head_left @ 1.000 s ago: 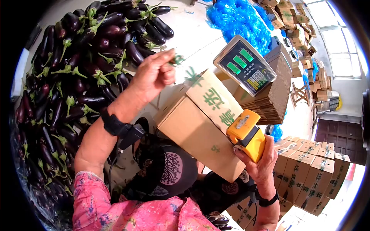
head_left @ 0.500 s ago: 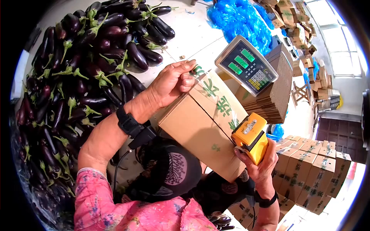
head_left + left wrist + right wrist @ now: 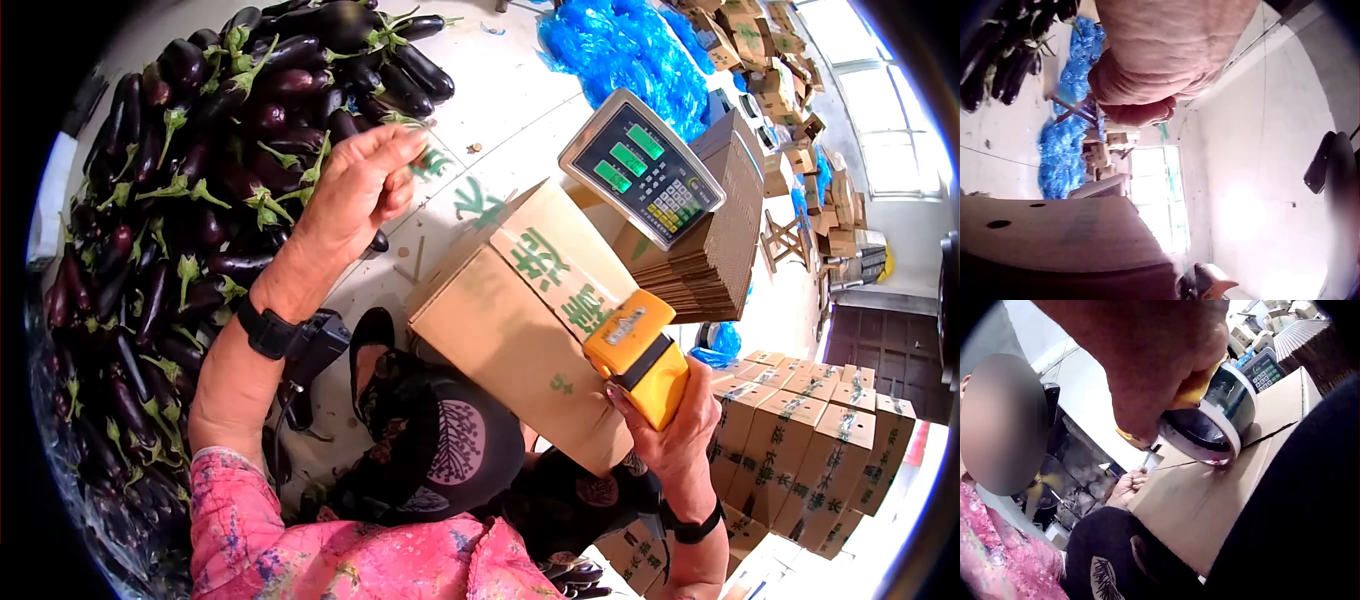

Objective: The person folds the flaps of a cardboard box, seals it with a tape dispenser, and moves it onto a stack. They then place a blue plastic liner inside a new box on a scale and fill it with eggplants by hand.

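My left hand (image 3: pixel 355 190) pinches the end of a clear packing tape with green print (image 3: pixel 478 203), held out beyond the far left end of a cardboard box (image 3: pixel 500 330). The strip runs from there across the box's top seam. My right hand (image 3: pixel 685 425) grips a yellow tape dispenser (image 3: pixel 635 355) at the box's near right end. In the right wrist view, the tape roll (image 3: pixel 1241 394) in the dispenser sits right over the box. The closed box lies tilted in front of the person's knees. In the left wrist view, two dark holes show in the box (image 3: pixel 1054 231).
A large heap of eggplants (image 3: pixel 200 210) covers the floor at left. Beyond the box stand a scale display (image 3: pixel 640 165) and stacked flat cardboard (image 3: pixel 725 190). Blue plastic film (image 3: pixel 625 60) lies at the back. Taped boxes (image 3: pixel 800 450) are stacked at right.
My left hand came in to the box's far end, then drew back left with the tape end, leaving a longer free strip. The dispenser tilted slightly but stayed at the near right end.
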Demonstrator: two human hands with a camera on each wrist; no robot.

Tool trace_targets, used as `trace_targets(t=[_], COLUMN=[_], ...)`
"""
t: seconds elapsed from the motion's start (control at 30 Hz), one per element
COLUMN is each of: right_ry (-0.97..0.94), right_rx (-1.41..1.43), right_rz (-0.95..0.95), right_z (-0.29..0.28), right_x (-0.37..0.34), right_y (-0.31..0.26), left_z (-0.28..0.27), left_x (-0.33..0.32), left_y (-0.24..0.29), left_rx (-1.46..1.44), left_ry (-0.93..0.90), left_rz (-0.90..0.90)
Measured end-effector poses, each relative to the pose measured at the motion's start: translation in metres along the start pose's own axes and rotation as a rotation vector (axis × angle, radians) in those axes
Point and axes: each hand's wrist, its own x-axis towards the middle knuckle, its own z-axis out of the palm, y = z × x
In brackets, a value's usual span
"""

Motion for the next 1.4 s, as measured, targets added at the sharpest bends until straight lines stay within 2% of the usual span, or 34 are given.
trace_targets(t=[0.2,0.4,0.57,0.67,0.77,0.87,1.07,1.1,1.2,1.3,1.4], right_ry=[-0.089,-0.121,-0.077,-0.044,-0.042,-0.05,-0.065,-0.074,-0.1,-0.119,-0.135], right_rx=[-0.098,-0.177,-0.15,-0.102,-0.088,-0.129,-0.147,-0.152,-0.17,-0.19,-0.191], right_rz=[0.026,0.007,-0.029,-0.005,-0.012,-0.039,-0.05,-0.045,-0.028,-0.008,0.003], right_z=[-0.002,-0.001,0.0,0.003,0.002,0.001,0.002,0.001,0.0,0.0,0.002], right_x=[0.005,0.009,0.006,0.007,0.007,0.007,0.009,0.01,0.012,0.016,0.019], right_y=[-0.009,-0.015,-0.01,-0.009,-0.008,-0.008,-0.01,-0.011,-0.015,-0.017,-0.018], left_z=[-0.017,-0.03,-0.029,-0.021,-0.018,-0.021,-0.03,-0.033,-0.028,-0.02,-0.017], left_x=[0.0,0.009,0.005,0.001,0.003,0.004,0.005,0.008,0.01,0.008,0.013], left_y=[-0.024,-0.055,-0.063,-0.035,-0.014,-0.017,-0.061,-0.072,-0.098,-0.114,-0.115], left_rx=[0.136,0.299,-0.031,-0.055,0.102,0.184,0.311,0.314,0.579,0.688,0.915], left_ry=[0.051,0.025,0.018,-0.017,-0.026,-0.026,0.018,-0.04,-0.09,-0.116,-0.146], left_rz=[0.045,-0.058,-0.078,0.055,0.073,0.043,-0.002,-0.008,-0.03,0.055,0.201])
